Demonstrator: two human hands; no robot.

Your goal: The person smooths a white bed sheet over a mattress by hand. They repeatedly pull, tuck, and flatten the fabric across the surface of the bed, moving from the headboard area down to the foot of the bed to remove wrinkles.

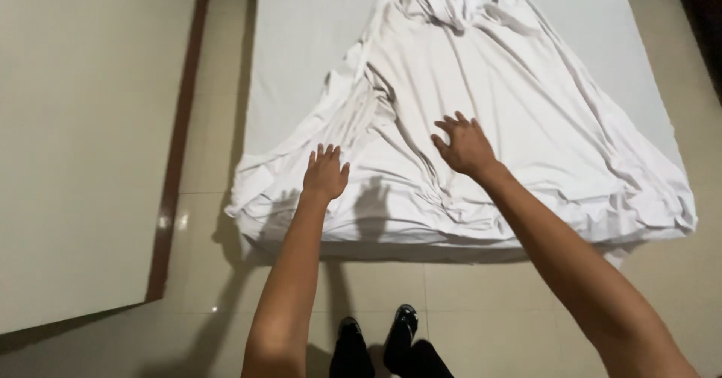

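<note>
A crumpled white sheet (481, 107) lies spread over a white mattress (301, 54), bunched at the far end and fanning out toward the near edge. My left hand (326, 173) hovers with fingers apart over the sheet's near left part. My right hand (464, 145) is spread above the wrinkled middle of the sheet. Neither hand holds anything. I cannot tell whether the palms touch the cloth.
The mattress sits low on a beige tiled floor (466, 310). A cream wall (83, 137) with a dark brown skirting (177, 160) runs along the left. My feet in dark shoes (376, 340) stand just before the near edge.
</note>
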